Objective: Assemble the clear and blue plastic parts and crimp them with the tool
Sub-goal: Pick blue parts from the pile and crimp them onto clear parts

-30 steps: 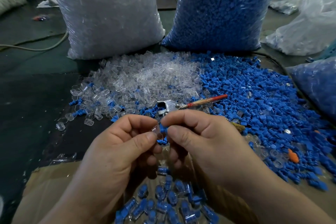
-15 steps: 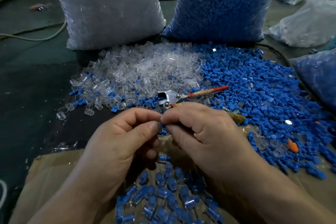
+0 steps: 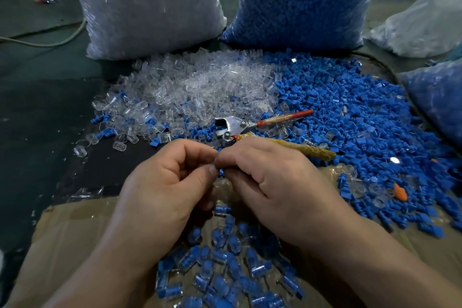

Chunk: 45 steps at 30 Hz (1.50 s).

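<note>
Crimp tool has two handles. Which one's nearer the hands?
The yellow-wrapped handle: it lies just past the knuckles of the right hand. The red handle lies farther back.

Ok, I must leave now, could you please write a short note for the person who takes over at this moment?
Left hand and right hand: both pinch one blue part between fingertips; any clear shell on it is hidden.
Crimp tool lies untouched just beyond the hands, between the clear pile and the blue pile.
Done: many assembled pieces in the cardboard box.
Left: finish this piece, crimp it, drop it in the box, go on.
</note>
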Each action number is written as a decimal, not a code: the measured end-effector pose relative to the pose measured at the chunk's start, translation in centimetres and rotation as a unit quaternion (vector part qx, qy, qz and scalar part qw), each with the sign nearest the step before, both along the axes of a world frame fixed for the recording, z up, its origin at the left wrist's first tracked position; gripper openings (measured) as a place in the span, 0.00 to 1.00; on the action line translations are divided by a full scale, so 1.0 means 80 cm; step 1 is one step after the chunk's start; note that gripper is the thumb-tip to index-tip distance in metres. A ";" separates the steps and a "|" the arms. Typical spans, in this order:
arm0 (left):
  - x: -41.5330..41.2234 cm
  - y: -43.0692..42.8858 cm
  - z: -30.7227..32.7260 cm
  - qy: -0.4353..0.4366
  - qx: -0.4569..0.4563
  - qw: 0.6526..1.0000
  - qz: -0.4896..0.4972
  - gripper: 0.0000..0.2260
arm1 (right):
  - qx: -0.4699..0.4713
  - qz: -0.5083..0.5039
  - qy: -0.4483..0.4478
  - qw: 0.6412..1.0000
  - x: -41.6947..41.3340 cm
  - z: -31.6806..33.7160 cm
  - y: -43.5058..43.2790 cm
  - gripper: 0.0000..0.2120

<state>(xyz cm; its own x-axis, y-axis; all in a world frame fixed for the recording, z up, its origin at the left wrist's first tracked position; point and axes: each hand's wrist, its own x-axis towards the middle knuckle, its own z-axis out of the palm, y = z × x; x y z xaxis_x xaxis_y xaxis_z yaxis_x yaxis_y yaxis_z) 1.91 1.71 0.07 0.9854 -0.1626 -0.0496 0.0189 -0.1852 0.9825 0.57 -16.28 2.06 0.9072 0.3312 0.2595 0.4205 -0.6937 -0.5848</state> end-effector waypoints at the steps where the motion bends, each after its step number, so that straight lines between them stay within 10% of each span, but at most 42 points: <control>1: 0.000 0.000 0.000 0.003 -0.006 1.000 0.004 0.07 | -0.007 0.005 0.000 1.000 0.000 0.000 0.001 0.09; 6: 0.002 0.000 0.001 0.034 -0.040 0.998 0.034 0.10 | -0.105 -0.097 -0.087 0.986 0.008 0.005 -0.012 0.17; 13: 0.005 0.001 0.011 0.093 -0.084 0.991 0.045 0.11 | -0.298 -0.170 0.047 0.938 0.027 -0.006 -0.041 0.30; 35: 0.008 -0.002 0.014 0.098 -0.120 0.985 0.075 0.12 | -0.292 -0.163 0.034 0.942 0.037 -0.003 -0.049 0.27; 45: 0.011 0.003 0.024 0.068 -0.181 0.974 0.117 0.06 | -0.141 -0.127 -0.041 0.981 0.004 0.028 -0.027 0.22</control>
